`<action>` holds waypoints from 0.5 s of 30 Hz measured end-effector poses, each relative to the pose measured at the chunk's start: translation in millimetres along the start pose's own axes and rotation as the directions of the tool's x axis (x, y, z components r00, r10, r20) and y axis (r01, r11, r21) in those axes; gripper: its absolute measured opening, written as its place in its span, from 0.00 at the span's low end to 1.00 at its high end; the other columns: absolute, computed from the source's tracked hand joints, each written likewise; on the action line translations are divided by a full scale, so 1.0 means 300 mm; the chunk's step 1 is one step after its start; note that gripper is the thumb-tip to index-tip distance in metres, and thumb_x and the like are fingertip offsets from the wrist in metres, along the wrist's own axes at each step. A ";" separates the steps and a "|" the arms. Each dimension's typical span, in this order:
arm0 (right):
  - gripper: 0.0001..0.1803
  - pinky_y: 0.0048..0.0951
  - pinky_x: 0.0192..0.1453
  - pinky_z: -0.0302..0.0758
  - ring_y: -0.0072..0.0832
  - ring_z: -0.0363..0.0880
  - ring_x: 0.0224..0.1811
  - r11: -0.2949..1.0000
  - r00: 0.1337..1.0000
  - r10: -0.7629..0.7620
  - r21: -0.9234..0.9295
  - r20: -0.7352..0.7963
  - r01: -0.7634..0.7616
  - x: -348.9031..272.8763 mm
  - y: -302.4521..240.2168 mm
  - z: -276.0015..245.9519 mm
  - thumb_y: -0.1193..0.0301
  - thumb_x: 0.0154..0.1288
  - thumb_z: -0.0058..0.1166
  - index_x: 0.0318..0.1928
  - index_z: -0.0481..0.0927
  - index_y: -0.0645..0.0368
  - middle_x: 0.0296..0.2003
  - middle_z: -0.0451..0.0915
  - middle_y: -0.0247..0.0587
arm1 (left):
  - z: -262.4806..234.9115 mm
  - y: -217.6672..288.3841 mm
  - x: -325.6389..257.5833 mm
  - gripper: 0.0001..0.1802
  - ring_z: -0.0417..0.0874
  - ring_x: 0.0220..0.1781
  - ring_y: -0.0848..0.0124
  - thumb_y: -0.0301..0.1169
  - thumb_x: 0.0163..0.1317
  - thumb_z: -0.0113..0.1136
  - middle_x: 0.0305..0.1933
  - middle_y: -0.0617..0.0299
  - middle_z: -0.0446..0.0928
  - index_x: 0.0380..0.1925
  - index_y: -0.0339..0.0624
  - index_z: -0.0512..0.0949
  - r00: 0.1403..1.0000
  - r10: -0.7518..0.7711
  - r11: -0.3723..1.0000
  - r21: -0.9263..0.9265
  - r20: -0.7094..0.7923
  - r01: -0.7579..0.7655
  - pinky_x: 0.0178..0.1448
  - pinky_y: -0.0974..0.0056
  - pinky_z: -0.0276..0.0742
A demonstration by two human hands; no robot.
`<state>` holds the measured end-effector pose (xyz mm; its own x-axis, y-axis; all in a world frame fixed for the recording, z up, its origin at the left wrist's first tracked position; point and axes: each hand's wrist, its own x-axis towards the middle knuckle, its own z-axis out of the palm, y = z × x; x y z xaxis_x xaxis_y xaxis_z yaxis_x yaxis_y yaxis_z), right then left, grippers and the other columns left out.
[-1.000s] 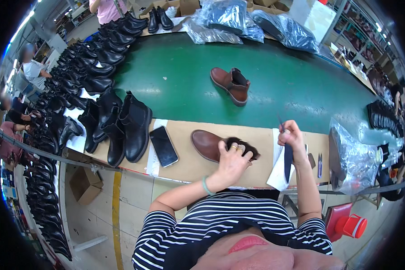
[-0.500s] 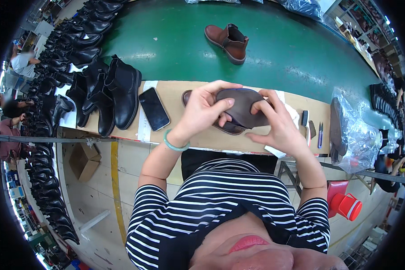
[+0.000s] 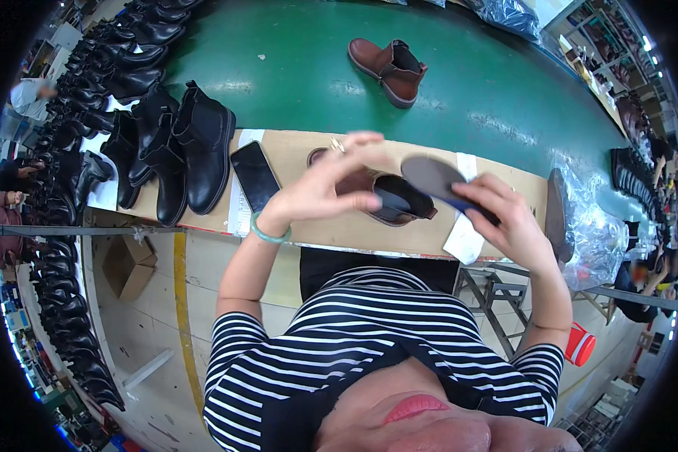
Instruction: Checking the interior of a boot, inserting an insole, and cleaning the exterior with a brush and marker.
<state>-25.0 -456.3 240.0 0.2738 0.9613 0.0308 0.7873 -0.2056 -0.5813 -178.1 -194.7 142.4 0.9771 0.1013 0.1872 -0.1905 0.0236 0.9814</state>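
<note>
One dk sole-shaped pc [image 3: 433,177] pinched in R fingers [image 3: 484,197]; L fingers [image 3: 351,160] spread wide, empty, by brn boot [image 3: 403,198].

The insole [image 3: 435,178] looks matt, the boots [image 3: 205,151] at left glossy leather, the desk [image 3: 301,87] shiny, the cardboard [image 3: 294,154] dull, the bag [image 3: 597,235] at right crinkled plastic.

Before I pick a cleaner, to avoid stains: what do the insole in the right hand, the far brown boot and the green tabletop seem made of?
Insole: perhaps leather or synthetic, thin, matte brown; blur leaves it open. Brown boot: probably leather or imitation, showing soft highlights. Tabletop: maybe vinyl or painted, glossy with bright reflections.
</note>
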 end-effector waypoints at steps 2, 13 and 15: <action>0.21 0.39 0.43 0.77 0.43 0.80 0.38 0.998 0.983 0.062 -0.022 0.171 -0.060 -0.027 -0.024 -0.004 0.80 0.58 0.56 0.54 0.79 0.60 0.45 0.74 0.46 | 0.007 -0.060 -0.034 0.27 0.65 0.71 0.55 0.32 0.60 0.67 0.74 0.51 0.56 0.60 0.45 0.72 0.953 0.095 0.788 0.563 0.286 -0.247 0.67 0.55 0.68; 0.10 0.31 0.40 0.82 0.37 0.84 0.40 0.761 0.807 0.234 -0.619 0.542 0.195 0.217 -0.134 0.119 0.77 0.45 0.62 0.33 0.85 0.64 0.38 0.78 0.55 | 0.036 -0.162 -0.047 0.18 0.75 0.59 0.44 0.31 0.55 0.69 0.66 0.44 0.68 0.40 0.37 0.72 0.981 0.098 0.740 0.646 0.170 -0.186 0.59 0.51 0.76; 0.09 0.32 0.41 0.82 0.38 0.84 0.41 0.758 0.790 0.251 -0.621 0.559 0.198 0.232 -0.134 0.151 0.78 0.46 0.62 0.33 0.85 0.64 0.38 0.79 0.55 | 0.036 -0.158 -0.050 0.19 0.76 0.58 0.44 0.33 0.54 0.70 0.65 0.44 0.69 0.40 0.36 0.73 0.984 0.092 0.779 0.605 0.154 -0.167 0.58 0.52 0.76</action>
<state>-62.7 -372.9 228.6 0.1053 0.8103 -0.5765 0.9944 -0.0790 0.0705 -182.7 -208.0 93.5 0.9584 -0.0511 0.2807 -0.2541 -0.6001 0.7585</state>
